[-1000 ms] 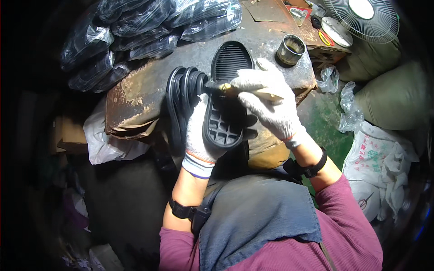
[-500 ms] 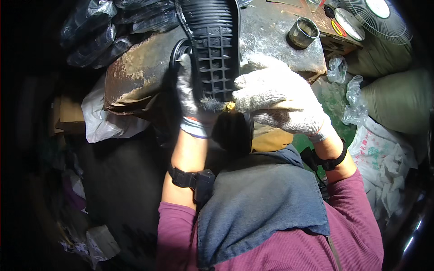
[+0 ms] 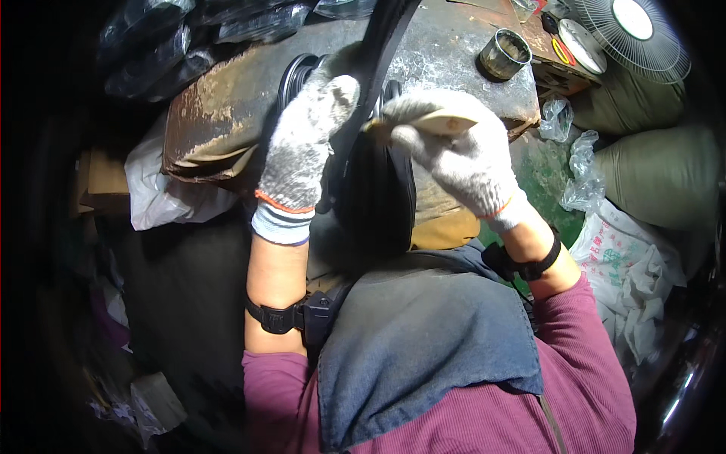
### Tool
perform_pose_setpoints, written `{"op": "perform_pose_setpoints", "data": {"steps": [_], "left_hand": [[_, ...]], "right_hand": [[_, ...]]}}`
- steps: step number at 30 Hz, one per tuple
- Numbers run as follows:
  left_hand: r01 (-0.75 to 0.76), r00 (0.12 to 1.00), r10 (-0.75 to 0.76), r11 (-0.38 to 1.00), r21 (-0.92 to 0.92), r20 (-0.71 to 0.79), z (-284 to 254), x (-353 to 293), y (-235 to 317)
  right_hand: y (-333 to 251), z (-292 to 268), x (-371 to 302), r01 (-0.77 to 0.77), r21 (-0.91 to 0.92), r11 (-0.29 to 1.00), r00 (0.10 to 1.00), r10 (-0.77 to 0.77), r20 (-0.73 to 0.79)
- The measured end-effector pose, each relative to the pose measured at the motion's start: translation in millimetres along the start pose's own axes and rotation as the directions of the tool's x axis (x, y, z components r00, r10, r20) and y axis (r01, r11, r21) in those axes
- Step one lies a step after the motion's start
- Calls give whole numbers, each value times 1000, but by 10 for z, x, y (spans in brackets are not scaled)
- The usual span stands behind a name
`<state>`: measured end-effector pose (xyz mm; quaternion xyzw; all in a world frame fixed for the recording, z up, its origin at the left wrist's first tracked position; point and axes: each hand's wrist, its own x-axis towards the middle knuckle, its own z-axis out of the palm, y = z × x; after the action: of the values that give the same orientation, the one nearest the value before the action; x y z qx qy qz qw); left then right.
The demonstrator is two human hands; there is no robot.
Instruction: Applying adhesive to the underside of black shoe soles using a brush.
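My left hand [image 3: 306, 144], in a grey-white knit glove, is closed on a black shoe sole [image 3: 382, 49]. The sole is turned edge-on, its upper end running out past the top of the view. A brush with a pale wooden handle [image 3: 446, 122] is gripped in my gloved right hand [image 3: 461, 147]. The brush points left, its tip close to the sole's edge; the sole hides whether it touches. Below my hands, more black soles [image 3: 374, 197] stand over my lap, partly in shadow.
A worn bench [image 3: 219, 113] lies ahead, bearing a stained tin [image 3: 505, 54] at right and plastic-wrapped black bundles [image 3: 257, 23] at far left. Farther right are yellow-handled scissors [image 3: 563, 51], a fan [image 3: 634, 30] and stuffed green sacks [image 3: 658, 166]. A white sack [image 3: 616, 265] lies below them.
The sole has turned from showing its gridded face to edge-on. My left hand has come round to its left side and up. My right hand has moved the brush upward.
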<state>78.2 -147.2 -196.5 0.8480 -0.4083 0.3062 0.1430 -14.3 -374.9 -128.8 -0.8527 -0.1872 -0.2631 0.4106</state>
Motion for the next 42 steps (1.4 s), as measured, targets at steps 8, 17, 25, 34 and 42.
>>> {"op": "perform_pose_setpoints", "data": {"steps": [8,17,25,34,42], "left_hand": [[342,937,-264,541,-768,231,-295,182,222],[456,573,-387,-582,-674,722,-877,-934,537],[-72,252,-766,-625,-778,592,-1833,-2801,419],[-617,-573,-814,505,-604,-95,-2931,-3901,-507],[411,385,-904,-15,-912,188,-96,-2051,-784]], "right_hand": [[386,-218,286,-45,-109,993,974,20,-225],[928,-36,411,-132,-331,934,945,17,-328],[944,-163,506,96,-346,933,976,-157,-153],[124,-228,-367,46,-56,997,984,-55,-171],[915,402,23,-204,-638,743,969,61,-239]]}}
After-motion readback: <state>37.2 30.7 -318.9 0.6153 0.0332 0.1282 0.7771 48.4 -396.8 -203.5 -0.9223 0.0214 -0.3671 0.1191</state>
